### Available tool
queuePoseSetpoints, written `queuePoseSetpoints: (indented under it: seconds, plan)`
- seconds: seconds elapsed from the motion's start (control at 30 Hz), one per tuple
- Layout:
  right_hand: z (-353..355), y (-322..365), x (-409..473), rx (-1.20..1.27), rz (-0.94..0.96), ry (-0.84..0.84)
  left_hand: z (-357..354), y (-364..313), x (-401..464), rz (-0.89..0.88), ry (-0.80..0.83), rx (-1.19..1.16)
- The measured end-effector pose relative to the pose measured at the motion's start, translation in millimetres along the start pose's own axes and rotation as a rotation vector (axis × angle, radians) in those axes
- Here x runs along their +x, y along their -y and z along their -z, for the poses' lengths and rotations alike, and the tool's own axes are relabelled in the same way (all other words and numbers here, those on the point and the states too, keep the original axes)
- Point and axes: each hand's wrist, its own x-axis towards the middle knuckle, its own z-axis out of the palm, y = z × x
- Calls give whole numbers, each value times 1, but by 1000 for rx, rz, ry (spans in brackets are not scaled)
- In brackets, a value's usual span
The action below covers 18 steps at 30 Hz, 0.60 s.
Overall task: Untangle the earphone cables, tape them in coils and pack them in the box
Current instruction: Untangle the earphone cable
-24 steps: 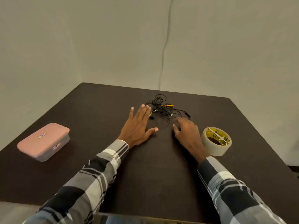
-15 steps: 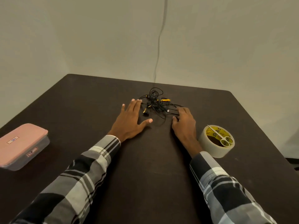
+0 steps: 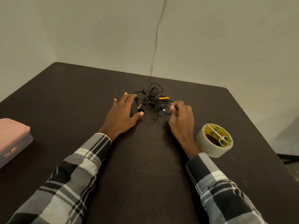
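While two hands (image 3: 123, 113) (image 3: 182, 120) flank one cable tangle (image 3: 153, 102).

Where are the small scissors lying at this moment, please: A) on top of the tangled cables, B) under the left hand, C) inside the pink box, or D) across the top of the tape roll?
D: the scissors lie across the top of the tape roll, right of the right hand, apart from the tangled cables and the pink box.
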Motion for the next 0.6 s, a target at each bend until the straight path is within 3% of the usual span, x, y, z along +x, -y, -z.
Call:
queuePoseSetpoints:
  seconds: [0.17, 0.33, 0.43, 0.5, 0.6]
  plan:
    - [7, 10, -3, 361, -23, -116, 2, -7, -6, -85, -73, -87]
    - [22, 39, 20, 548, -115, 87, 3, -23, -14, -200, -214, -277]
    - [31, 63, 47, 550, -167, 249, -4, -38, -15, -208, -77, -250]
    - [38, 78, 62, 555, -219, 278, -13, -36, -7, -152, 45, -106]
    - [53, 93, 80, 609, -273, 260, -21, -27, 12, -84, 72, 49]
